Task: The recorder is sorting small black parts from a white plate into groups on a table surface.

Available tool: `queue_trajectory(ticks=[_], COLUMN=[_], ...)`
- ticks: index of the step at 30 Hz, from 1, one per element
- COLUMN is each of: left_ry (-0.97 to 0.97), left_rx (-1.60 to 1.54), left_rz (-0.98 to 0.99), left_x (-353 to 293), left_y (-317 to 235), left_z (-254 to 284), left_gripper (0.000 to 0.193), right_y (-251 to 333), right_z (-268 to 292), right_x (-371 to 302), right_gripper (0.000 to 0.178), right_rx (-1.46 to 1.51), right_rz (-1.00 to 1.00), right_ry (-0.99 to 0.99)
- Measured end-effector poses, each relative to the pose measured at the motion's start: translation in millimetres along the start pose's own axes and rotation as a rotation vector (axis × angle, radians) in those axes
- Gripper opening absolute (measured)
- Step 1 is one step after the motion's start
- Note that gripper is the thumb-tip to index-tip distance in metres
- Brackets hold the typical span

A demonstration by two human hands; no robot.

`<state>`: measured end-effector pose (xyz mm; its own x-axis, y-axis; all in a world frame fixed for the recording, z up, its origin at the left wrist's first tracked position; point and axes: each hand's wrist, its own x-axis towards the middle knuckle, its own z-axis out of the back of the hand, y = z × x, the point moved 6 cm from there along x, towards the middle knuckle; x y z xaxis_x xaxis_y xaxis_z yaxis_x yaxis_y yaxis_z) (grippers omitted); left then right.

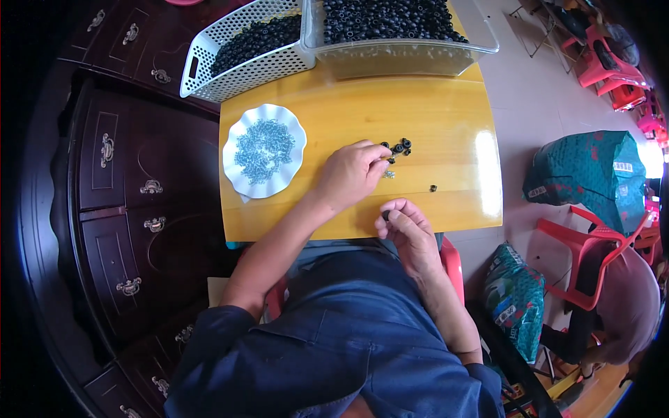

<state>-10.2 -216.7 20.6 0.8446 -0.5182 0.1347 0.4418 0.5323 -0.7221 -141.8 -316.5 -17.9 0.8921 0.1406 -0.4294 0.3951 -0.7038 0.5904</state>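
Observation:
My left hand (350, 174) reaches over the wooden table with thumb and fingers pinched together. Its fingertips are beside a small cluster of black ring-like plastic parts (398, 148); what they hold, if anything, is too small to make out. A few small clear pieces (389, 175) lie just below those fingertips. Near the table's front edge, my right hand (412, 234) grips a black plastic part (386, 216) between thumb and fingers. A single dark part (433, 188) rests apart, to the right. On the left, a white wavy-rimmed plate (232, 169) holds many small clear bluish pieces (265, 150).
At the table's (320, 104) far side stand a white perforated basket (252, 80) and a clear plastic bin (411, 61), both with black parts. Dark cabinets (150, 157) line the left. Green bags (589, 167), a red stool (575, 244) and a seated person (627, 292) are on the right.

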Motion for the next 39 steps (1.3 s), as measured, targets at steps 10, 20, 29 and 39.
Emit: queue_trajectory(ticks=[10, 20, 29, 39], left_ry=[0.024, -0.04, 0.013, 0.084], left_rx=[0.098, 0.384, 0.401, 0.429], left_rz=[0.038, -0.135, -0.224, -0.356], left_x=[13, 15, 17, 20], left_y=[-8, -20, -18, -21], left_z=[-6, -17, -16, -18], left_gripper=[0.019, 0.007, 0.009, 0.008], right_y=[0, 2, 4, 5], right_z=[1, 2, 2, 1], right_x=[1, 2, 0, 1], right_gripper=[0.016, 0.017, 0.017, 0.016], right_rx=[0.016, 0.05, 0.054, 0.032], right_rz=[-0.002, 0.005, 0.023, 0.045], right_ry=[-0.007, -0.029, -0.029, -0.037])
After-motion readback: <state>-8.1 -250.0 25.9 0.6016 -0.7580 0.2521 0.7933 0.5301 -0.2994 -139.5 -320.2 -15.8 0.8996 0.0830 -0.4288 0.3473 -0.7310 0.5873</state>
